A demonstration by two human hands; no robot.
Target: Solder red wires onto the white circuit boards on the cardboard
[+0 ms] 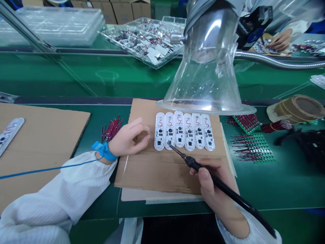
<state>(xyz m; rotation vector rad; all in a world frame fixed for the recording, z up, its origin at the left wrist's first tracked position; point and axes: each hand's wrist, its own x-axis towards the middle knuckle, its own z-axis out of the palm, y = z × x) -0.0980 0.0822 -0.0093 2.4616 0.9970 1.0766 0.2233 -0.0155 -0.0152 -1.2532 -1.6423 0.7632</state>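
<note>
right hand (215, 189) fingers wrapped round soldering iron (194, 164), tip on the second from left in a row of six boards (184, 132) (on cardboard sheet (157, 169), under clear fume hood (208, 67)). left hand (129, 137) pinches thin solder wire (153, 138) just beside that tip.

The solder wire (153, 138) was barely a glint (too thin to follow); parts in the far tray (142, 60) were unreadably small.

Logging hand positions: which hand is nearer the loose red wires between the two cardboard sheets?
Left. The left hand, pinching solder wire, sits just right of the red wires; the right hand, holding the soldering iron, is farther to their lower right.
</note>
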